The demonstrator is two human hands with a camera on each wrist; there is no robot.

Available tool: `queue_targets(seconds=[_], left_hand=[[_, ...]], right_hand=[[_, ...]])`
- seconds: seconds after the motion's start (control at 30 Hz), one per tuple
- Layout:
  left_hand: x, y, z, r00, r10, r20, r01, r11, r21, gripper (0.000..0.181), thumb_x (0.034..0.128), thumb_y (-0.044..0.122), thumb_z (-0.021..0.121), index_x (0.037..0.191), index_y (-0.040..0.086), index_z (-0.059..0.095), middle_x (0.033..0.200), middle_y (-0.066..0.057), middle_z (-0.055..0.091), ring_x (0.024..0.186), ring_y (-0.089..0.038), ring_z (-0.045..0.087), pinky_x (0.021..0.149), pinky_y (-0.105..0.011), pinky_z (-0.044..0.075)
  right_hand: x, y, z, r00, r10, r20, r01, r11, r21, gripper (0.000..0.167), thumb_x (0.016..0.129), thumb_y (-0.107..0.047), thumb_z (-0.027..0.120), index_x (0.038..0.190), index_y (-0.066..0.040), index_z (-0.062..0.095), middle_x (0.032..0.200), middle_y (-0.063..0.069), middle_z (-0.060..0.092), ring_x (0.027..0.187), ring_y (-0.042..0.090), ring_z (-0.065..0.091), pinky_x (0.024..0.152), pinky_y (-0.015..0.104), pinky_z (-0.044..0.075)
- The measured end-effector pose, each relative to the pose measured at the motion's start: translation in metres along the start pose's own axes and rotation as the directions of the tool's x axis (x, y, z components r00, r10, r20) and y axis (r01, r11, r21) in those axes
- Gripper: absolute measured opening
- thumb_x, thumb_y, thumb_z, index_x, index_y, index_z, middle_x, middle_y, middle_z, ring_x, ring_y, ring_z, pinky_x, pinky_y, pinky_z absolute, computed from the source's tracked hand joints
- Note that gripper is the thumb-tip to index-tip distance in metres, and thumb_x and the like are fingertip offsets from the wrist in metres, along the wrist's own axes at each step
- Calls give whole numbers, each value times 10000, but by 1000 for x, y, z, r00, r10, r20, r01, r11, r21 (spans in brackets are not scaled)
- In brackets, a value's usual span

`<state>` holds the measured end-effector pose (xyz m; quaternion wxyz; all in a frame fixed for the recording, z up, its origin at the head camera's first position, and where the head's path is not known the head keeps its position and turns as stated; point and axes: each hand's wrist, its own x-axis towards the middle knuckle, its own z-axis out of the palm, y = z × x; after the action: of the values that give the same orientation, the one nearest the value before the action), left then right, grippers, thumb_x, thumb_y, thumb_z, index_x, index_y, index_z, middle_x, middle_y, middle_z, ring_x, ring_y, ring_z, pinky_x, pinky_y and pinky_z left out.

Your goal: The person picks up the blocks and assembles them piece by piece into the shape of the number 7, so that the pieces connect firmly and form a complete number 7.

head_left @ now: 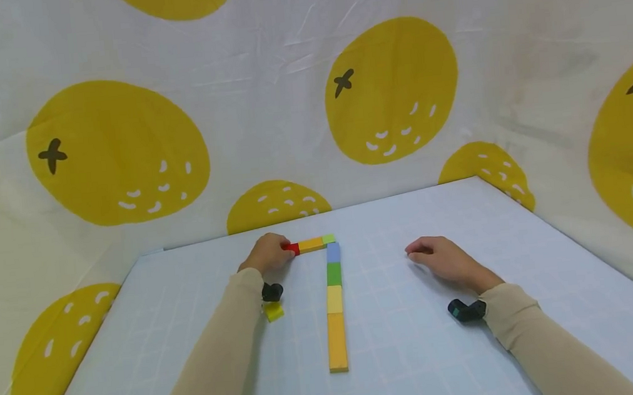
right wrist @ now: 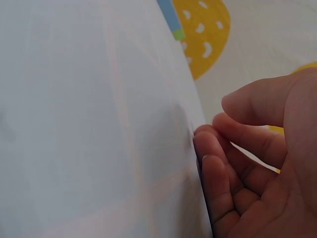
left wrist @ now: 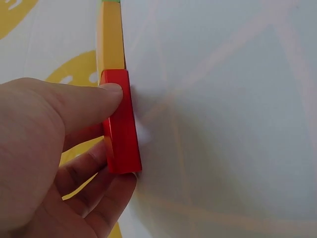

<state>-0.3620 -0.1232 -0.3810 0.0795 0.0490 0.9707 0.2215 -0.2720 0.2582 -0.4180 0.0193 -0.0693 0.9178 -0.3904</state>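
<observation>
At the far end of the table, my left hand (head_left: 269, 252) pinches a red block (left wrist: 121, 134), thumb on its upper face and fingers on the other side. The red block's end meets an orange block (head_left: 310, 245), which runs on to a light green block (head_left: 328, 239). From that corner a line comes toward me: a blue block (head_left: 333, 252), a green block (head_left: 334, 274), a pale yellow block (head_left: 334, 299) and a longer orange block (head_left: 337, 341). To the right of them my right hand (head_left: 440, 259) rests on the table, fingers loosely curled, holding nothing.
A yellow block (head_left: 273, 311) lies beside the left wrist, partly behind the black wrist camera (head_left: 272, 292). The table (head_left: 409, 352) has a pale cloth with faint lines. Behind it hangs a white curtain (head_left: 263, 102) printed with large yellow fruit.
</observation>
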Motion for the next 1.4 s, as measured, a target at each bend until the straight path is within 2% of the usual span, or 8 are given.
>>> queue_targets(seconds=[0.13, 0.33, 0.5, 0.7, 0.97, 1.13, 1.23, 1.4], left_hand=[[2, 0, 2, 1000, -8, 13, 8, 1000, -30, 392, 954, 229, 705, 1306, 62, 655, 1251, -123, 618, 1129, -311, 514, 1051, -488, 431], [8, -10, 1, 997, 75, 17, -76, 997, 6, 492, 953, 246, 701, 1402, 86, 580, 1306, -140, 600, 1150, -300, 534, 1061, -477, 424], [6, -17, -3, 996, 87, 13, -86, 995, -42, 546, 940, 263, 715, 1439, 118, 548, 1374, -162, 556, 1207, -317, 518, 1061, -493, 420], [-11, -22, -4, 997, 73, -38, -75, 996, -57, 521, 948, 289, 708, 1425, 135, 565, 1441, -170, 469, 1267, -345, 434, 1050, -521, 424], [-36, -35, -14, 968, 220, -121, -236, 962, -137, 375, 984, 276, 657, 1325, 120, 643, 1289, -70, 620, 1187, -278, 540, 1002, -486, 477], [-49, -45, -14, 958, 247, -148, -272, 944, -186, 337, 992, 260, 652, 1294, 114, 664, 1208, -25, 665, 1107, -241, 581, 954, -445, 514], [-55, -51, -11, 960, 241, -142, -266, 943, -200, 320, 992, 261, 652, 1282, 126, 673, 1178, -8, 673, 1082, -236, 584, 936, -432, 524], [-63, -59, -3, 975, 203, -87, -217, 952, -217, 307, 980, 284, 668, 1268, 179, 687, 1129, 47, 673, 1062, -204, 575, 924, -411, 524]], right_hand=[[-1, 1, -1, 1000, 13, -1, -13, 1000, 3, 265, 1014, -262, 593, 1208, -102, 677, 1251, 106, 632, 1127, 301, 531, 1018, 510, 431], [-1, 1, 0, 1000, 29, 7, -30, 999, 19, 259, 1009, -266, 601, 1202, -112, 678, 1249, 94, 631, 1112, 294, 529, 1011, 503, 439], [3, 1, 1, 1000, 16, -2, -16, 1000, 13, 243, 1009, -269, 598, 1192, -131, 680, 1241, 80, 633, 1105, 286, 529, 1009, 495, 436], [2, 3, 2, 1000, 4, 6, -4, 1000, -3, 238, 1008, -261, 601, 1185, -125, 684, 1220, 75, 640, 1067, 272, 538, 978, 480, 456], [1, -1, 1, 1000, 17, -12, -17, 1000, 0, 256, 1010, -264, 588, 1200, -117, 679, 1238, 85, 635, 1110, 289, 532, 1010, 502, 441], [2, -1, 0, 999, 32, -16, -32, 999, -8, 263, 1014, -272, 588, 1209, -119, 675, 1252, 86, 629, 1117, 286, 528, 1015, 508, 439], [2, 0, 0, 999, 40, -15, -40, 999, -9, 259, 1014, -270, 592, 1206, -119, 676, 1251, 87, 629, 1111, 284, 529, 1013, 509, 440], [1, 1, 1, 999, 42, -5, -42, 999, -3, 255, 1011, -272, 599, 1202, -122, 678, 1235, 80, 634, 1086, 276, 532, 998, 501, 450]])
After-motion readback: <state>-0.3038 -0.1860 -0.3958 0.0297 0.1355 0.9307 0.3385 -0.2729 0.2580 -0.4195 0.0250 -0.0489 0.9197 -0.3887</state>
